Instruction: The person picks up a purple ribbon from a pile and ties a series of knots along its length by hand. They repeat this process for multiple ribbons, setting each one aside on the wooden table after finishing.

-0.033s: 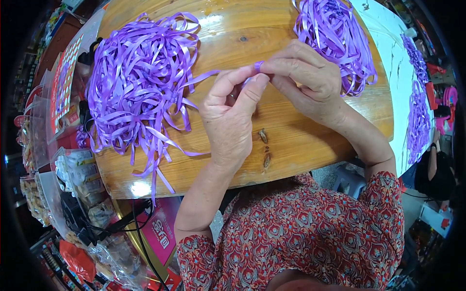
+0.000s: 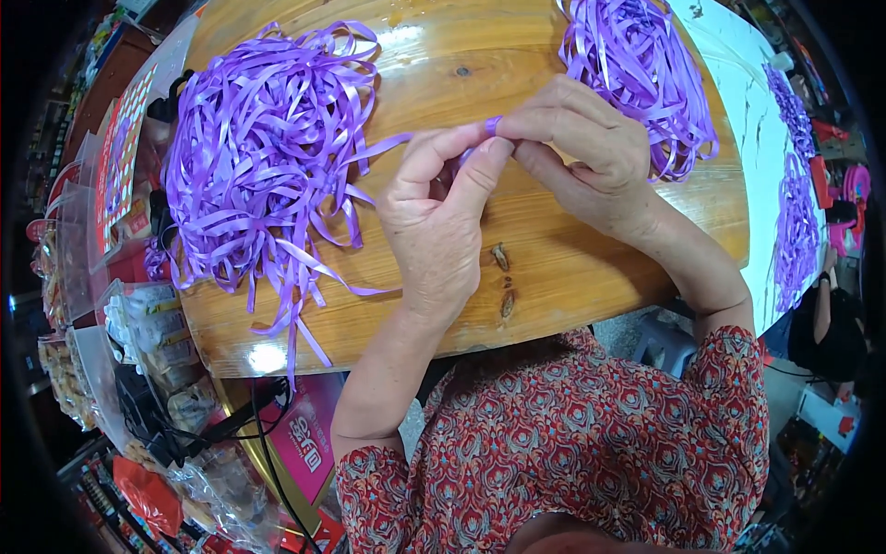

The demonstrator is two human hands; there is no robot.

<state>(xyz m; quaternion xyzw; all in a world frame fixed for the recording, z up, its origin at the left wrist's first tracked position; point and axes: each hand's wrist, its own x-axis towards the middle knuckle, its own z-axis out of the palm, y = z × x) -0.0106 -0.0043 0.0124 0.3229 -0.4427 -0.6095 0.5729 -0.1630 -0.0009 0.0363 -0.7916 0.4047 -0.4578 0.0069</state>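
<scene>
Over the wooden table (image 2: pixel 544 277), my left hand (image 2: pixel 434 217) and my right hand (image 2: pixel 595 162) meet fingertip to fingertip. Between them is a short stretch of shiny purple ribbon (image 2: pixel 493 124), pinched by the thumb and fingers of both hands. Most of that piece is hidden behind my fingers. A strand (image 2: pixel 386 143) runs from behind my left hand to a large tangled heap of purple ribbon (image 2: pixel 263 157) on the left. Another strand from the heap ends near my left wrist. Beyond my right hand lies a second ribbon heap (image 2: pixel 641 78).
A white marbled table (image 2: pixel 738 69) adjoins on the right, with more purple ribbon (image 2: pixel 796 226) at its far edge. Packaged goods (image 2: pixel 157 323) and black cables (image 2: pixel 268 443) crowd the left side. A grey stool (image 2: pixel 664 343) stands below the table; another person (image 2: pixel 821 323) is at far right.
</scene>
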